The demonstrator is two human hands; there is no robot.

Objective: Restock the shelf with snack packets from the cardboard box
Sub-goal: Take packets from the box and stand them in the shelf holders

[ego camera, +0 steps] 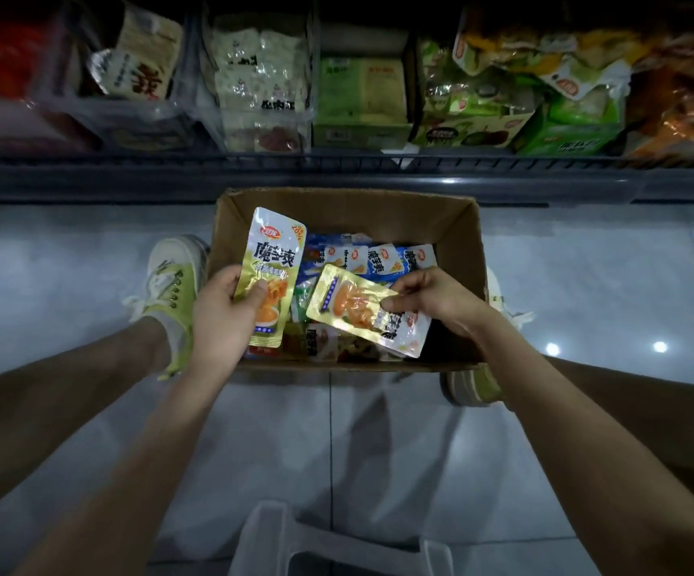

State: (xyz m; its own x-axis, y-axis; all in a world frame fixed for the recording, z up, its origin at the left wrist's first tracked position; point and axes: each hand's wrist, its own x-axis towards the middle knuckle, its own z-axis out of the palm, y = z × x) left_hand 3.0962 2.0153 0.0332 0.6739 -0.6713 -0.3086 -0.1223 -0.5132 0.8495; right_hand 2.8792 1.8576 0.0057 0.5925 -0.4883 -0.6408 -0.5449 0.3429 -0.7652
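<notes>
An open cardboard box [453, 226] sits on the floor between my feet, holding several blue and gold snack packets [382, 259]. My left hand [220, 322] grips one gold packet [272, 259] upright over the box's left side, thumb on its front. My right hand [436, 297] pinches a second gold packet [357, 309], which lies tilted over the middle of the box. Above the box, the shelf [337, 172] holds rows of packaged snacks.
The shelf's dark front rail runs across the view above the box. On it stand green boxes [361, 101], white packets in clear bins [262, 76] and orange bags [677, 97]. My green shoes [174, 280] flank the box. A pale plastic stool [337, 546] is below me.
</notes>
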